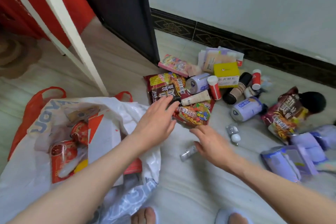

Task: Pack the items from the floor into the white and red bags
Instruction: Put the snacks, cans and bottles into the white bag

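L hand [156, 114] on noodle packs [181, 100]; R hand [209, 142] beside.

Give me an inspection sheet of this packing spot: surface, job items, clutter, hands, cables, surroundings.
Surface: pale tiled floor.
Job's things: white bag open, red cups inside; red bag behind it; noodle packets, purple cans, cream tube, yellow box, red-and-white bottles, purple packs unpacked.
Clutter: small silver items loose on floor.
Hands: left hand open, reaching over the packets; right hand open, above floor.
Cables: nothing seen.
Surroundings: white wall, dark skirting, dark door.
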